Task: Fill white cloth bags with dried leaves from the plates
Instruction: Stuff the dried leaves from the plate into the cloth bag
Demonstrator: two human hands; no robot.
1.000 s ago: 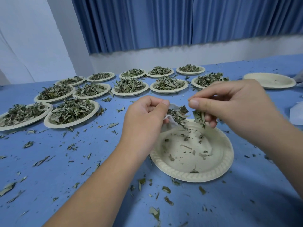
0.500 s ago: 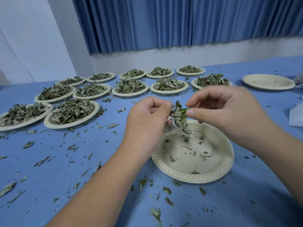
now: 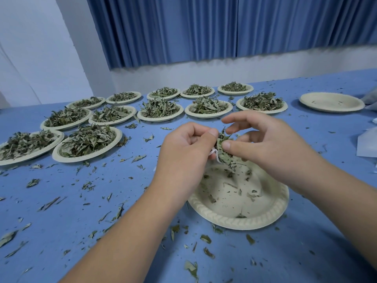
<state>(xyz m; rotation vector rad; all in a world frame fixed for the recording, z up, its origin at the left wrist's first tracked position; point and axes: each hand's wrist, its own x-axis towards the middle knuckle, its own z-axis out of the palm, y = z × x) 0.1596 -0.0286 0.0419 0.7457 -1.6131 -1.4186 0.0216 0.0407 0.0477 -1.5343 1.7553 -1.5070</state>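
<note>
At centre frame, our left hand (image 3: 183, 154) pinches the cloth bag (image 3: 220, 150); our right hand (image 3: 267, 146) pinches leaves (image 3: 224, 137). Tuck them deep!

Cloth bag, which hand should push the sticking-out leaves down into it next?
Right. The right hand pinches the dried leaves at the mouth, while the left hand is occupied gripping the white cloth bag above the near plate.

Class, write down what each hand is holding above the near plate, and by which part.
The left hand pinches the white cloth bag at its open top edge; the right hand grips the bag's other side, thumb on the leaves.
</note>
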